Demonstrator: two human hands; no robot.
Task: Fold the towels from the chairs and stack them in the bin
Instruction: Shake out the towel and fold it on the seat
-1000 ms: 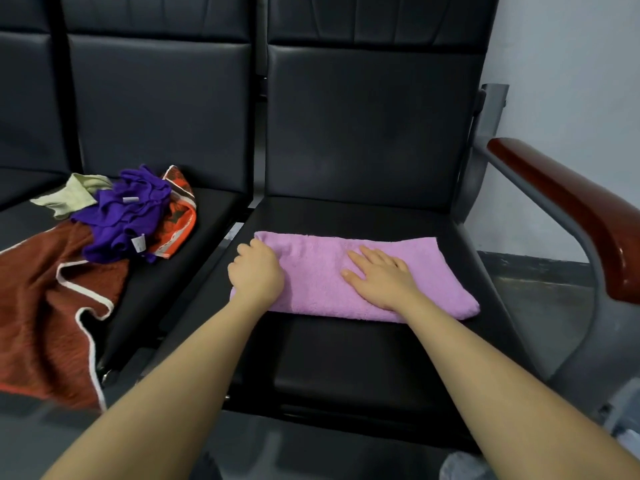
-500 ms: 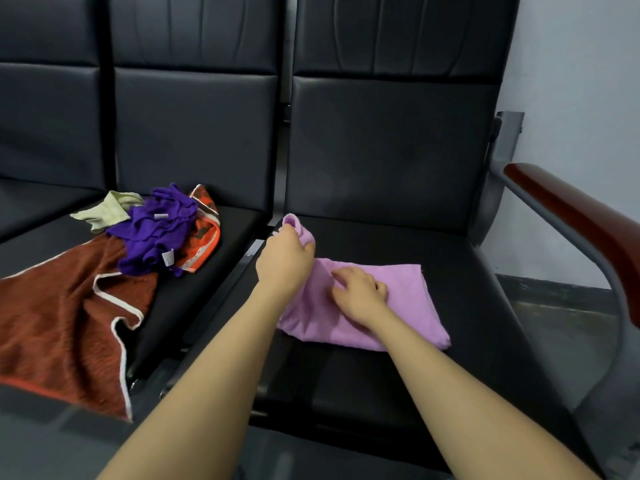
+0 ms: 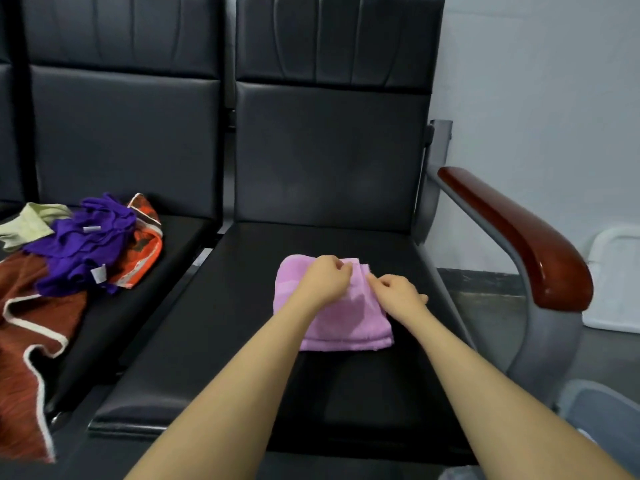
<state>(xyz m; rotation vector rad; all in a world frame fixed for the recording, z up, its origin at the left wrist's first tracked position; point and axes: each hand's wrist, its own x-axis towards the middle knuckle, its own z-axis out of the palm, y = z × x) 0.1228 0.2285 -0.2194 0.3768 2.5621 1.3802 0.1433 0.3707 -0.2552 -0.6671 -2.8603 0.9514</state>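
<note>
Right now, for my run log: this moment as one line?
step: folding | pink towel on seat | left hand, right hand pinch its edge

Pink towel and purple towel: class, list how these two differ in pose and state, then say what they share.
1. The pink towel lies folded in a neat, flat rectangle; the purple towel is crumpled in a heap.
2. The pink towel lies alone on the right-hand seat; the purple towel sits on other cloths on the next seat.
3. The left hand and right hand pinch the pink towel; nothing touches the purple one.
Both lie on black chair seats.
</note>
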